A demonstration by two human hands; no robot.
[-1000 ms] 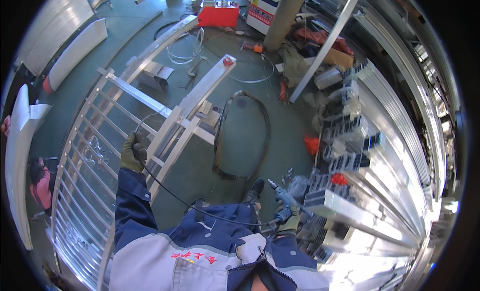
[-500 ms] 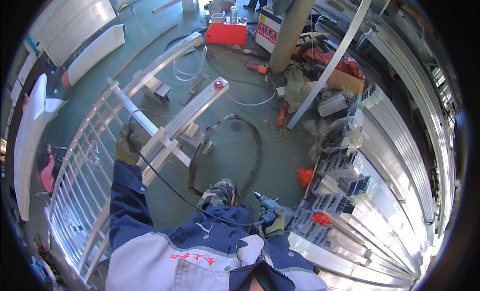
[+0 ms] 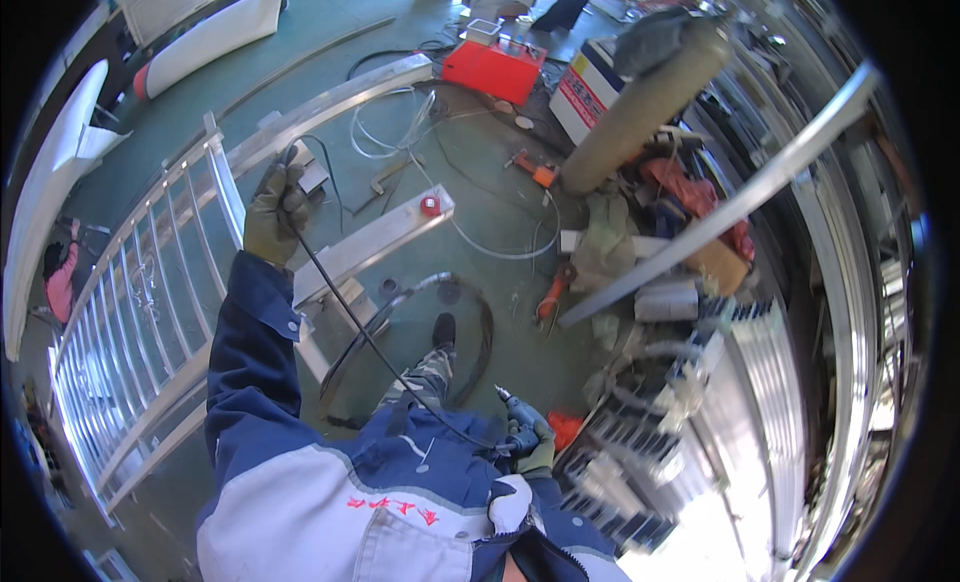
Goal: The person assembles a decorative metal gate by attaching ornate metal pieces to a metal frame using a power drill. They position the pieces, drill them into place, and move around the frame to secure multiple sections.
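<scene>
A black power cord (image 3: 345,307) runs through my raised left hand (image 3: 273,210), whose gloved fingers are closed around it. From there it slopes down across my front to a blue-grey corded drill (image 3: 522,412) with a pointed tip. The drill's body is in my gloved right hand (image 3: 540,454), low beside my hip, its tip pointing forward. Part of my right hand's grip is hidden behind the tool. Beyond my left hand, a white metal railing frame (image 3: 180,242) with many thin bars rests on long metal beams (image 3: 375,227).
A loop of dark hose (image 3: 487,332) lies on the floor around my foot. Ahead are a red box-shaped machine (image 3: 490,72), a gas cylinder (image 3: 645,107), and orange power tools (image 3: 553,294). Stacked metal profiles (image 3: 745,412) line the right. A person in pink (image 3: 62,282) is far left.
The view has shifted, and my foot now shows stepping forward near the hose loop. My left hand is farther forward with the cord; the drill stays in my right hand.
</scene>
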